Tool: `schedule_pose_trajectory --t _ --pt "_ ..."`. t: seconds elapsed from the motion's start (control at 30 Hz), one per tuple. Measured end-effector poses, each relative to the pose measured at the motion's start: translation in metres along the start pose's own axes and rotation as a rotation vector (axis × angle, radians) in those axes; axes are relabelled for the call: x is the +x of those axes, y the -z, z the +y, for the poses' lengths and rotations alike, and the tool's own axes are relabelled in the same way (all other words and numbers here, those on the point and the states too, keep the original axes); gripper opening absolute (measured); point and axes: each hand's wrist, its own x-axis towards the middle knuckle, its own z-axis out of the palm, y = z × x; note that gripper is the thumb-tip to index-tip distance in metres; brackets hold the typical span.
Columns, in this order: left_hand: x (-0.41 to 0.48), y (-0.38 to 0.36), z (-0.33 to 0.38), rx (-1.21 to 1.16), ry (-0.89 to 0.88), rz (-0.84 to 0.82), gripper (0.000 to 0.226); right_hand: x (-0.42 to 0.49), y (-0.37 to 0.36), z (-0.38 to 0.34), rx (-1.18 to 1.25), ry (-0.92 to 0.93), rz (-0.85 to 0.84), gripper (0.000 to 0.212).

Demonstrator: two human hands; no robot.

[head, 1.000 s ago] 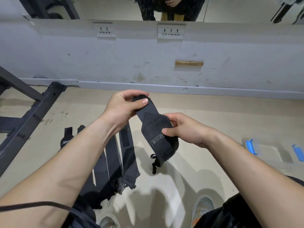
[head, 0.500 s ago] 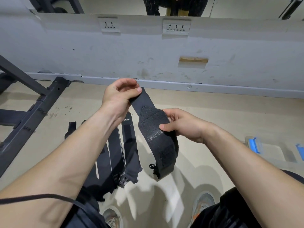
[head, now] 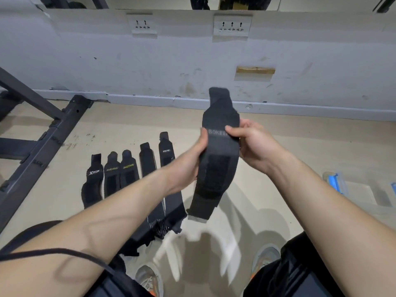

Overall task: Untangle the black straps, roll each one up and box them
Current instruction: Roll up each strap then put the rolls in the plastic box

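Observation:
I hold a black strap [head: 218,168] with grey lettering upright above the floor. My left hand [head: 188,161] grips its left edge at mid-length. My right hand [head: 250,142] pinches its right edge by the lettering, thumb across the front. The strap's narrow tip points up and its lower end hangs loose. Several other black straps [head: 128,170] lie side by side flat on the floor to the left, partly hidden by my left forearm. A clear plastic box [head: 362,194] with blue latches sits on the floor at the right.
A black metal rack frame [head: 42,146] stands at the left on the beige floor. A grey wall [head: 171,61] with two socket plates runs across the back. My shoes [head: 147,279] show at the bottom edge.
My left hand let go of the strap's tip and slid down to its left edge. The strap swung upright, and the view shifted so the floor straps show in full.

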Motion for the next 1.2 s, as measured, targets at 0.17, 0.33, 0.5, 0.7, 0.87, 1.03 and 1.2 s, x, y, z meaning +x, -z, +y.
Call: schedule_pose_trajectory --t 0.17,0.33,0.5,0.7,0.87,1.03,1.2 --pt "0.006 0.005 -0.027 0.332 -0.045 0.103 0.031 0.011 0.013 -0.011 0.129 0.040 0.152 0.023" --pt "0.014 0.008 -0.048 0.441 0.014 0.106 0.033 0.022 0.027 -0.016 0.248 0.040 0.338 0.019" --pt "0.015 0.008 -0.062 0.541 0.148 0.012 0.031 0.029 0.051 -0.027 0.364 0.003 0.488 0.022" --pt "0.013 0.009 -0.072 0.514 0.161 0.000 0.055 0.031 0.076 -0.023 0.449 0.012 0.670 0.024" --pt "0.013 0.002 -0.034 0.090 -0.010 -0.020 0.048 0.022 0.059 -0.006 0.360 -0.129 0.498 0.044" --pt "0.016 0.003 0.005 -0.149 -0.131 0.101 0.026 0.012 0.017 0.014 -0.029 -0.366 0.226 0.049" --pt "0.021 0.027 0.018 -0.318 -0.078 0.344 0.028 -0.006 -0.009 0.023 -0.453 -0.151 0.030 0.036"
